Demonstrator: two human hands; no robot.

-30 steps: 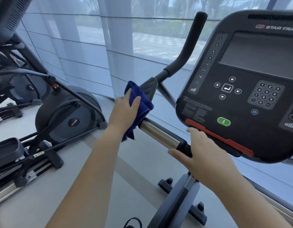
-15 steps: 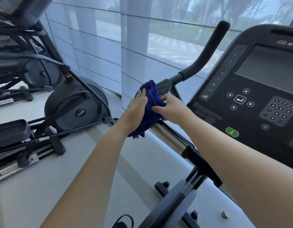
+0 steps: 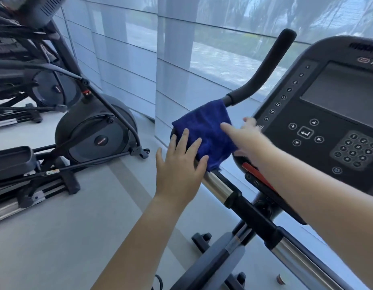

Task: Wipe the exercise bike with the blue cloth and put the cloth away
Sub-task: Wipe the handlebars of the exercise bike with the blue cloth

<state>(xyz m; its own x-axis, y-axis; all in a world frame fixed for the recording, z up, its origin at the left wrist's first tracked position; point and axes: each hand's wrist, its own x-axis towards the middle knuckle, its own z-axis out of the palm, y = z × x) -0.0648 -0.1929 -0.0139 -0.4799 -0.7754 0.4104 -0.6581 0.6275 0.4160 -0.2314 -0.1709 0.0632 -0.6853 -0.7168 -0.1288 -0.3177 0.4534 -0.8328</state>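
Note:
The blue cloth (image 3: 204, 130) lies spread over the bend of the exercise bike's handlebar (image 3: 215, 186), just below the black upright grip (image 3: 265, 70). My left hand (image 3: 181, 164) rests flat with fingers apart on the cloth's lower left edge and the bar. My right hand (image 3: 247, 136), blurred, reaches across in front of the bike's console (image 3: 332, 114). It pinches the cloth's right edge, one finger on top and the rest under or behind it.
An elliptical trainer (image 3: 93, 135) stands to the left on the grey floor, its pedal rails reaching the left edge. Sheer window blinds (image 3: 181, 49) run behind the bike. The bike's front post and base feet (image 3: 202, 239) are below my arms.
The bunched cloth has been spread out over the handlebar bend. My left hand let go and opened flat on its lower edge. My right hand slid to the cloth's right side.

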